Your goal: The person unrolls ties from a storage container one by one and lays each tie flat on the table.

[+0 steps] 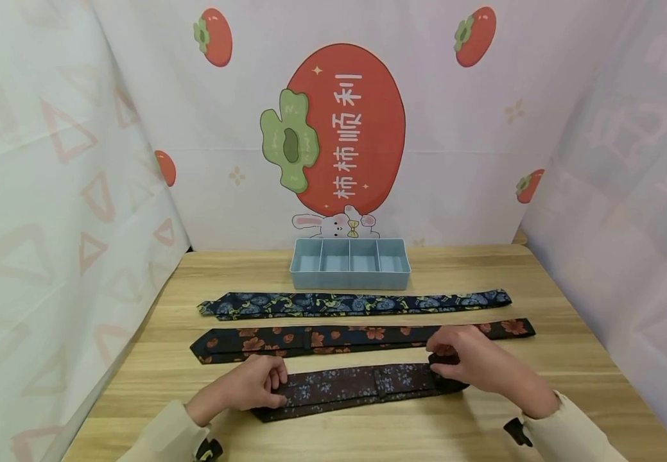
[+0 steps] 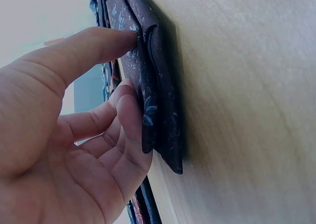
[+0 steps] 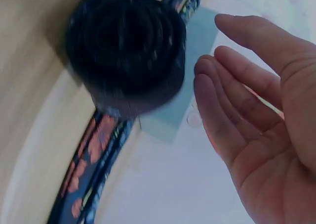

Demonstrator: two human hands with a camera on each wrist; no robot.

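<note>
A dark brown necktie with blue flowers [image 1: 345,384] lies nearest, its right end rolled into a dark coil [image 1: 447,372]. My left hand [image 1: 257,384] pinches the wide left end. In the left wrist view the thumb [image 2: 106,46] presses the tie [image 2: 148,70] while the other fingers curl along its far edge. At the coil is my right hand [image 1: 472,362], fingers loosely bent. The right wrist view shows the coil [image 3: 126,51] end-on, its layers wound in rings, with a small gap between it and the spread thumb and fingers [image 3: 232,100].
Behind lies a dark necktie with orange flowers [image 1: 339,339], then a navy necktie with blue and yellow patterns [image 1: 356,304]. At the back of the wooden table [image 1: 223,266] stands a light blue box with several compartments [image 1: 350,280]. Printed cloth [image 1: 437,160] hangs around the table.
</note>
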